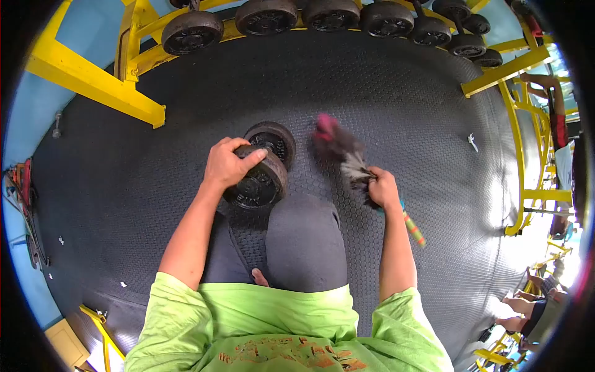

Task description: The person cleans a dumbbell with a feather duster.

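A black dumbbell (255,186) with round plate ends rests on the rubber floor in front of my knees. My left hand (228,162) is wrapped over the near plate, thumb along its top edge. To the right, my right hand (383,187) is closed around a feather duster (354,166). Its pink and dark feathered tip, blurred by motion, points up and left above the floor, apart from the dumbbell. The duster's striped green, yellow and red handle end sticks out below my right wrist.
A yellow rack (93,80) holds several dumbbells (266,17) along the far side. More yellow gym frames (517,155) line the right, where other people (527,310) are. A small white scrap (472,142) lies on the black floor (409,93).
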Demonstrator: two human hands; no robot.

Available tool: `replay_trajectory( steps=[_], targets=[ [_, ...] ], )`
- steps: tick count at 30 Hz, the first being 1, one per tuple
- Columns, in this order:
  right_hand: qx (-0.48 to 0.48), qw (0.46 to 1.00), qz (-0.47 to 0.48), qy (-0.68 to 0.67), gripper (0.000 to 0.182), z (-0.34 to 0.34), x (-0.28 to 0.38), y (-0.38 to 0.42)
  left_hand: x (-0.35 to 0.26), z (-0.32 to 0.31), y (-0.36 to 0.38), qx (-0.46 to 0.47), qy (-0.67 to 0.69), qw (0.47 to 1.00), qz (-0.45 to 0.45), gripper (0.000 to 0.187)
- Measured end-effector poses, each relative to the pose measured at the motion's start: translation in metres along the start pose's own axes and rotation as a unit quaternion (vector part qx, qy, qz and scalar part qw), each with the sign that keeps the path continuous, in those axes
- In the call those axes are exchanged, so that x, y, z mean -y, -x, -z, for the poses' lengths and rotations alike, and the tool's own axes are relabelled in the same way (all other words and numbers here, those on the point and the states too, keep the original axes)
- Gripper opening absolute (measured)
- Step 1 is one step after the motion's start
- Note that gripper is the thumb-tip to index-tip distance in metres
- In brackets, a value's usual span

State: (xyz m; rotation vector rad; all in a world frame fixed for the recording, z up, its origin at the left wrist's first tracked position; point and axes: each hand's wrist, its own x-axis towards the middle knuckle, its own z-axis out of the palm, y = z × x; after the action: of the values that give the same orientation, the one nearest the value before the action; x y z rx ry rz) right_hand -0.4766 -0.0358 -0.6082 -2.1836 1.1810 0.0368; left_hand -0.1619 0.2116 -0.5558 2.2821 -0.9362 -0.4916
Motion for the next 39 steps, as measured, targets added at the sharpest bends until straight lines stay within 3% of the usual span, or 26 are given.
replay_trajectory(
  steps=[1, 3, 4, 7, 9, 12, 14, 17, 21, 23, 25, 27, 29, 32, 35, 37, 39],
  targets=[
    [-0.001, 1.000, 0.003, 0.000, 0.038, -0.004, 0.000, 0.003, -0.003, 0.001, -0.007, -0.010, -0.009, 1.000, 0.010, 0.067],
    [-0.054, 0.982, 0.036, -0.175, 0.035, -0.019, 0.007, 0.006, -0.010, 0.003, -0.024, 0.007, -0.021, 0.999, 0.029, 0.072],
    [-0.019, 0.973, 0.020, -0.229, 0.033, -0.018, 0.025, 0.012, -0.013, 0.002, -0.032, 0.019, -0.025, 0.998, 0.046, 0.075],
    [0.006, 0.976, 0.030, -0.217, 0.034, -0.032, 0.048, 0.023, -0.023, 0.000, -0.056, 0.044, -0.041, 0.996, 0.059, 0.073],
    [0.014, 0.963, -0.002, -0.267, 0.034, -0.041, 0.059, 0.035, -0.026, -0.002, -0.069, 0.031, -0.050, 0.997, 0.056, 0.082],
    [0.018, 0.976, -0.005, -0.218, 0.035, -0.060, 0.057, 0.038, -0.015, -0.005, -0.092, 0.020, -0.058, 0.997, 0.055, 0.088],
    [0.070, 0.985, -0.019, -0.158, 0.038, -0.074, 0.050, 0.036, -0.013, -0.001, -0.106, 0.085, -0.034, 0.991, 0.099, 0.099],
    [0.150, 0.988, 0.005, -0.048, 0.041, -0.094, 0.037, 0.036, 0.007, -0.008, -0.122, 0.036, -0.012, 0.991, 0.132, 0.107],
    [0.186, 0.981, -0.050, -0.011, 0.042, -0.057, 0.052, 0.041, 0.029, -0.016, -0.135, 0.053, 0.055, 0.979, 0.190, 0.101],
    [0.077, 0.994, -0.063, -0.045, 0.040, -0.040, 0.049, 0.039, 0.033, -0.014, -0.133, 0.076, 0.183, 0.960, 0.199, 0.076],
    [0.051, 0.993, -0.062, -0.092, 0.039, -0.026, 0.057, 0.034, 0.027, -0.008, -0.125, 0.097, 0.205, 0.957, 0.180, 0.073],
    [0.024, 0.988, -0.057, -0.138, 0.038, -0.018, 0.065, 0.028, 0.037, -0.018, -0.107, -0.041, 0.094, 0.986, 0.134, 0.077],
    [-0.002, 0.969, -0.001, -0.249, 0.039, -0.018, 0.073, 0.028, 0.048, -0.024, -0.092, -0.057, 0.177, 0.972, 0.145, 0.069],
    [0.016, 0.979, 0.028, -0.199, 0.040, -0.027, 0.090, 0.022, 0.050, -0.026, -0.090, -0.058, 0.170, 0.975, 0.133, 0.066],
    [0.004, 0.988, 0.069, -0.138, 0.042, -0.025, 0.141, 0.011, 0.053, -0.024, -0.096, -0.047, 0.277, 0.942, 0.181, 0.064],
    [-0.017, 0.991, 0.124, -0.036, 0.043, -0.025, 0.172, 0.000, 0.055, -0.027, -0.097, -0.067, 0.434, 0.868, 0.234, 0.065],
    [0.030, 0.988, 0.148, 0.012, 0.043, -0.015, 0.189, 0.000, 0.043, -0.025, -0.091, -0.086, 0.442, 0.857, 0.253, 0.067]
  ],
)
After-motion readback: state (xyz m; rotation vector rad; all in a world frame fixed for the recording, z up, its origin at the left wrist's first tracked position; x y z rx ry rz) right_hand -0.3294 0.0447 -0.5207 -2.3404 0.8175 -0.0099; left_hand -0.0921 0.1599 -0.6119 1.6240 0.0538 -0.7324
